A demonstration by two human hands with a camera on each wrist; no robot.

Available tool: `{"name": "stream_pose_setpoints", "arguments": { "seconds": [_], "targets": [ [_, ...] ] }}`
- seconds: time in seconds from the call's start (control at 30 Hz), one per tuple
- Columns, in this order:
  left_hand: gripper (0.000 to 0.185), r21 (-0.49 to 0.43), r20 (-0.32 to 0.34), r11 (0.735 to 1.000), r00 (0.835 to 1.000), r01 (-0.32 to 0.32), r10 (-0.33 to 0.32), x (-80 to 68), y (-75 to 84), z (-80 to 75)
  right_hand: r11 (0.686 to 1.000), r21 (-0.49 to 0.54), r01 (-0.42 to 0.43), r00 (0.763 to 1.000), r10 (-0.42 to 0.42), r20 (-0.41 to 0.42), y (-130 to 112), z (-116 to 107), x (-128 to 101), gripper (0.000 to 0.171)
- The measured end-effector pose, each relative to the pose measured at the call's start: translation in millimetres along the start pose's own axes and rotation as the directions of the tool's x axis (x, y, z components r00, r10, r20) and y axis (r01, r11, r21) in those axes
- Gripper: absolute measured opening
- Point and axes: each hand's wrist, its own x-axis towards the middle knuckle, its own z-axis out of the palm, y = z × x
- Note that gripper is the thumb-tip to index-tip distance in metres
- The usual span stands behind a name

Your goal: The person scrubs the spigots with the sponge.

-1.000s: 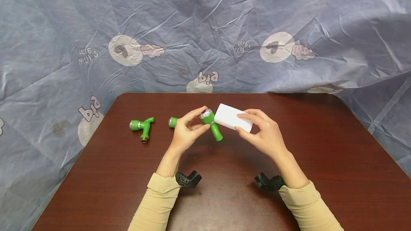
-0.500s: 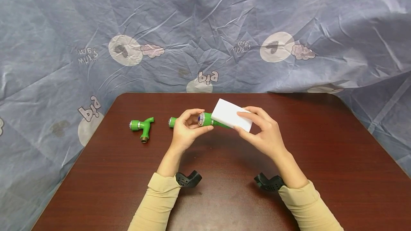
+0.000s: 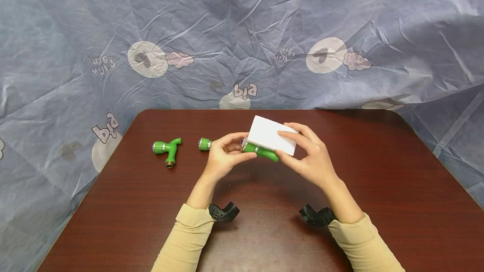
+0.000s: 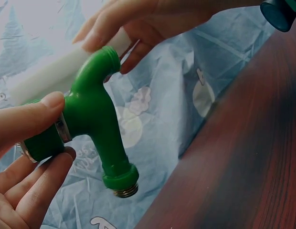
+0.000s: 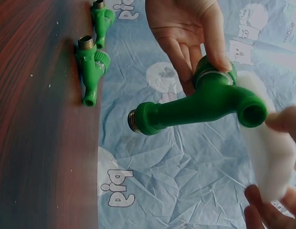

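Note:
My left hand (image 3: 223, 156) grips a green faucet (image 3: 268, 155) by its ribbed knob, thumb on one side and fingers on the other. In the left wrist view the faucet's body (image 4: 98, 114) is bare, with its brass threaded end pointing down. A white block-shaped sponge (image 3: 269, 134) is held by my right hand (image 3: 315, 154) between thumb and fingers. From the head view the sponge overlaps the faucet and hides part of it. The right wrist view has the sponge (image 5: 265, 148) close beside the knob and spout, with the right thumb right at the spout's mouth.
Another green faucet (image 3: 171, 152) lies on the left of the brown table (image 3: 359, 171). Nearer the left hand is one more faucet (image 3: 204, 144), mostly hidden behind that hand. A printed blue-grey cloth (image 3: 242, 45) hangs behind the table.
The held faucet has turned from spout-down to lying sideways under the sponge, and my left hand has shifted slightly right and down. The sponge has moved a little left and up.

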Motion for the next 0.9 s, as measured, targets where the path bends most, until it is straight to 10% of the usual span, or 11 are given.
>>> {"name": "stream_pose_setpoints", "arguments": {
  "seconds": [0.17, 0.5, 0.9],
  "targets": [
    [0.052, 0.011, 0.006, 1.000, 1.000, 0.016, -0.016, -0.4, -0.9, 0.4, 1.000, -0.012, -0.018, 0.998, 0.018, -0.061, -0.2, -3.8, 1.9, 0.045],
    [0.052, -0.029, 0.026, 0.998, 0.998, 0.051, -0.050, -1.3, -0.3, 1.0, 0.997, 0.061, 0.055, 0.991, -0.062, 0.117, -5.4, -1.4, 1.0, 0.044],
    [0.051, -0.006, 0.033, 0.998, 0.997, 0.070, -0.070, -1.2, 3.0, 1.7, 0.998, -0.029, -0.064, 0.998, 0.064, -0.008, -0.4, -5.3, 0.3, 0.044]
  ]
}}
